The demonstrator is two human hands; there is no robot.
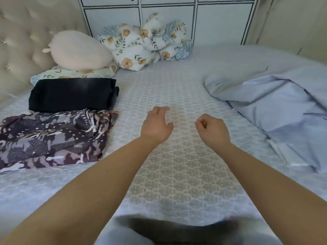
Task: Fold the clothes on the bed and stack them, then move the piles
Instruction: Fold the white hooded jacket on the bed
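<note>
A folded black garment [72, 94] lies at the left of the bed. In front of it sits a folded purple and grey patterned garment [53, 137]. My left hand [156, 125] hovers over the middle of the patterned bed cover [177, 174], fingers loosely apart, holding nothing. My right hand [211, 129] is beside it, to the right, fingers curled into a loose fist with nothing seen in it. Both hands are apart from the clothes.
A crumpled light blue duvet [283, 110] fills the right side. A cream plush cushion [77, 50] and floral bedding [146, 43] lie at the head, against a tufted headboard [19, 41]. White cabinets [177, 15] stand behind the bed.
</note>
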